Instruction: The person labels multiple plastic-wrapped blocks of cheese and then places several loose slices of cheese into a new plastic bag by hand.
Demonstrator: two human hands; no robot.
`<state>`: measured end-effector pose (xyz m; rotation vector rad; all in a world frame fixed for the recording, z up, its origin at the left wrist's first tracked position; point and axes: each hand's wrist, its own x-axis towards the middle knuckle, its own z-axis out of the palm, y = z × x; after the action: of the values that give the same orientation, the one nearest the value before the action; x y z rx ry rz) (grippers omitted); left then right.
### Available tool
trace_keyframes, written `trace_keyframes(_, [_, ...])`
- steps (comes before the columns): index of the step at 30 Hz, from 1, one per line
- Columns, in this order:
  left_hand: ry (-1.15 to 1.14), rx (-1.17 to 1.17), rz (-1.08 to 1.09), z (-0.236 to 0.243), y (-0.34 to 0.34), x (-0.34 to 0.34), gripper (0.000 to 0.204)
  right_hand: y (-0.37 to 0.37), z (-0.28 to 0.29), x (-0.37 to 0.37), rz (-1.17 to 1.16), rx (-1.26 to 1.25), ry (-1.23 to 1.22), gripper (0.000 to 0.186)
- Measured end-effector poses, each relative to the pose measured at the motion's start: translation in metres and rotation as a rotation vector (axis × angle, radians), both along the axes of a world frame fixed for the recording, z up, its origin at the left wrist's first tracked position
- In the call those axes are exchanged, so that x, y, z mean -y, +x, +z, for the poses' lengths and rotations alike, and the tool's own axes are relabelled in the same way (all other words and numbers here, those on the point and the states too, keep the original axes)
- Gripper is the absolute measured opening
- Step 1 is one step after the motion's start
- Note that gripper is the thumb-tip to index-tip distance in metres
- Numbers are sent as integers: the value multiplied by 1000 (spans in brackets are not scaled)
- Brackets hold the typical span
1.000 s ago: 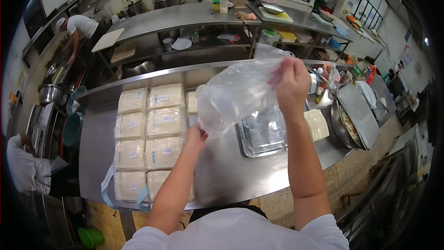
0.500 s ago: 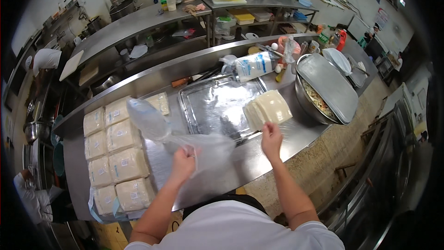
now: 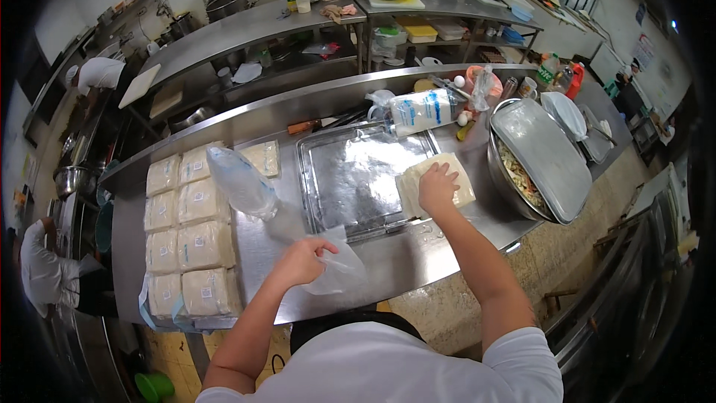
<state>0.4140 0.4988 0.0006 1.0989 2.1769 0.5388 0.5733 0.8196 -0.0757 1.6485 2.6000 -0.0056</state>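
Observation:
My left hand (image 3: pixel 302 261) pinches a clear plastic bag (image 3: pixel 343 272), which hangs limp over the table's near edge. Flat on a stack of pale square dough wrappers (image 3: pixel 456 169) rests my right hand (image 3: pixel 438 188), its fingers spread. That stack overlaps the right side of a shiny metal tray (image 3: pixel 350 179). Beyond my left hand lies another clear bag (image 3: pixel 242 179), puffed up, between the tray and several packs of wrappers (image 3: pixel 203 250) in plastic.
To the right, a large metal bowl (image 3: pixel 514 179) of chopped filling is partly covered by a metal tray lid (image 3: pixel 544 160). A plastic roll (image 3: pixel 425 110), eggs and bottles line the far side. Two people in white work at the left.
My right hand has moved up onto the wrapper stack and spread its fingers. The bag in my left hand has dropped and gone slack, apart from the puffed bag.

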Motion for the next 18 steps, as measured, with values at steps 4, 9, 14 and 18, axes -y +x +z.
trace_keyframes(4, [25, 407, -161, 1, 1, 1, 21, -12, -19, -15, 18, 75, 177, 50])
trace_keyframes(9, [-102, 415, -84, 6, -7, 7, 20, -6, 8, -33, 80, -3, 64, 39])
trace_keyframes(14, [171, 692, 249, 19, -23, -2, 10, 71, 44, -111, -213, -670, -350, 26])
trace_keyframes(18, [264, 729, 363, 24, -49, -2, 10, 132, 75, -83, -176, -1270, -758, 32])
